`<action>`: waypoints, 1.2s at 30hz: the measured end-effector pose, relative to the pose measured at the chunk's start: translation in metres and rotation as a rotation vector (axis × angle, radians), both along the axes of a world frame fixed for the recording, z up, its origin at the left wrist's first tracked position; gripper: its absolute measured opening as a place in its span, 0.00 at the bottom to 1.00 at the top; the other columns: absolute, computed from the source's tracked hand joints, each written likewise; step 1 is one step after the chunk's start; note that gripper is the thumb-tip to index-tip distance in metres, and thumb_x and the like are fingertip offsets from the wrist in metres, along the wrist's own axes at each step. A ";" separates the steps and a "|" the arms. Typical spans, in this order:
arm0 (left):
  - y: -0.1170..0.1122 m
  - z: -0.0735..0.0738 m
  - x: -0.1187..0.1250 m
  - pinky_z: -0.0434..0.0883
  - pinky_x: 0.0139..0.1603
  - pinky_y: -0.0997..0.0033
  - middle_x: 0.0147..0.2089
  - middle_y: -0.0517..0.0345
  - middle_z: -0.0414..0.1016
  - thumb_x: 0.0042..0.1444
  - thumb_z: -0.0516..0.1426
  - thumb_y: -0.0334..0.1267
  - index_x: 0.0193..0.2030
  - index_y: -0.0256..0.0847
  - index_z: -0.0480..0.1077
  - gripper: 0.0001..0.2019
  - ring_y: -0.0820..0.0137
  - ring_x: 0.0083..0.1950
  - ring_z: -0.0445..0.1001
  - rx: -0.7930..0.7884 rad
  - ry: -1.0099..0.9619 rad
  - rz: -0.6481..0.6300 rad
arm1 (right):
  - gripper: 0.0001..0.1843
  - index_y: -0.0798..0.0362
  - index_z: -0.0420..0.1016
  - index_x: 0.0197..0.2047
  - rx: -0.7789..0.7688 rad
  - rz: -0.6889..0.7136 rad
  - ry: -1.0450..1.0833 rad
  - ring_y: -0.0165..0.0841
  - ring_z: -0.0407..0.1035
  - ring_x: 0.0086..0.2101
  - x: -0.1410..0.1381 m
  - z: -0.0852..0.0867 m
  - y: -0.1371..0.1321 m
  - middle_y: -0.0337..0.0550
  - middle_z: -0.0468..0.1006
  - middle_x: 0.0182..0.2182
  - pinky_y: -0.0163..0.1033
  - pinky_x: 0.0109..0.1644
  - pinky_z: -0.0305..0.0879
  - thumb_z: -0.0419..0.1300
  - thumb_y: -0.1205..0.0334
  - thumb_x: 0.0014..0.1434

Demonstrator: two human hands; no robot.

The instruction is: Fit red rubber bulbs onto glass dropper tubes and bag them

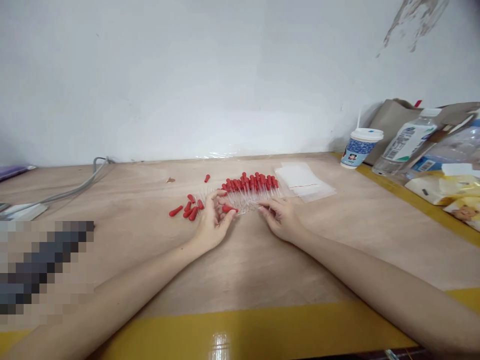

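A row of clear droppers with red rubber bulbs (252, 190) lies on the wooden table (247, 260) in front of me. My left hand (213, 222) curls round one red-bulbed dropper (228, 209) at the row's left end. Palm down, my right hand (281, 217) has its fingertips on the clear tubes at the row's near edge. Several loose red bulbs (189, 209) lie just left of my left hand, and one more (206, 178) sits farther back.
A stack of clear plastic bags (303, 182) lies right of the droppers. At the far right stand a paper cup with a straw (360, 147), a plastic bottle (403, 142), tissue packs (446, 187) and a brown bag. A grey cable (75, 187) runs along the left. Yellow tape marks the table edges.
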State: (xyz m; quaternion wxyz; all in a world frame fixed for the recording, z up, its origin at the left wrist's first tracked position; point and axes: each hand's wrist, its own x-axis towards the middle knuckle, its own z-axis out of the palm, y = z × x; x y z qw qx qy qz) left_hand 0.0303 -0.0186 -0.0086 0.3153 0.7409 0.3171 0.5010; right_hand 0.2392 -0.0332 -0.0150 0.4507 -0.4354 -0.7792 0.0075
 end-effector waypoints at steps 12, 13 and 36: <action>-0.002 -0.006 -0.004 0.71 0.44 0.65 0.33 0.57 0.71 0.53 0.57 0.37 0.37 0.40 0.58 0.09 0.68 0.40 0.76 -0.258 -0.145 -0.162 | 0.11 0.52 0.73 0.40 0.021 0.043 -0.113 0.27 0.65 0.24 -0.014 -0.002 -0.009 0.39 0.76 0.26 0.39 0.39 0.51 0.50 0.60 0.60; -0.002 -0.007 -0.004 0.71 0.44 0.65 0.33 0.57 0.71 0.53 0.57 0.38 0.37 0.41 0.58 0.10 0.68 0.40 0.76 -0.260 -0.150 -0.173 | 0.11 0.52 0.73 0.40 0.018 0.038 -0.108 0.27 0.65 0.24 -0.014 -0.001 -0.009 0.39 0.76 0.25 0.39 0.39 0.51 0.50 0.60 0.60; -0.007 -0.002 -0.005 0.65 0.22 0.79 0.28 0.57 0.72 0.55 0.54 0.41 0.35 0.34 0.66 0.10 0.78 0.23 0.68 -0.328 0.101 -0.228 | 0.09 0.50 0.74 0.41 -0.005 0.278 -0.105 0.28 0.69 0.29 -0.007 -0.006 0.000 0.38 0.79 0.31 0.40 0.39 0.51 0.55 0.62 0.59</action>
